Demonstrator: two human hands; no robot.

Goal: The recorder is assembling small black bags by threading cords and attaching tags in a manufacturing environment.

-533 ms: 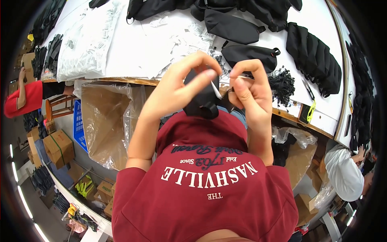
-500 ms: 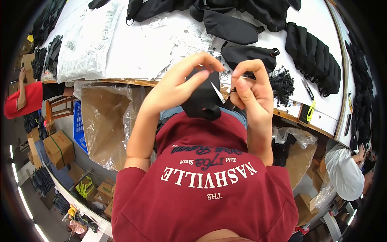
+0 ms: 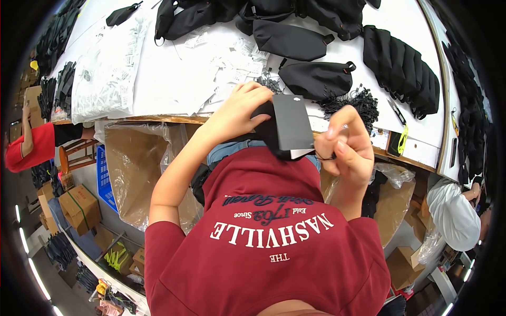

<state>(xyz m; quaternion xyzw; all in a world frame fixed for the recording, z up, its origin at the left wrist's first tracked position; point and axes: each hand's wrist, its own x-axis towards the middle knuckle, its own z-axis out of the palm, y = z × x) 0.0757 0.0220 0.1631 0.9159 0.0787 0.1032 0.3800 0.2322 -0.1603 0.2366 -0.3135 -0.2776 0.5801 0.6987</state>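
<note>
Over the table's near edge, my left hand [image 3: 243, 111] is closed on a small black fabric pouch [image 3: 268, 132], its thumb across the near side. A dark grey hang tag [image 3: 293, 124] hangs in front of the pouch and covers much of it; a white slip [image 3: 301, 153] peeks out under the tag's lower end. Right of the tag, my right hand [image 3: 349, 146] pinches a thin black string [image 3: 326, 158] that runs toward the tag's lower corner. Just beyond lie a black pouch [image 3: 316, 79] and a heap of black tag strings [image 3: 356, 105].
Black pouches [image 3: 403, 71] stand in an overlapping row at the right. White labels [image 3: 240, 63] are scattered mid-table beside a clear bag of labels [image 3: 105, 79]. A cutter [image 3: 396, 111] lies near the right front edge. Plastic-lined cartons [image 3: 142, 174] stand below the table. Other people work at both sides.
My right hand has moved right and toward me, drawing the string out. The tag has turned its broad dark face into view. My left hand has closed further around the pouch.
</note>
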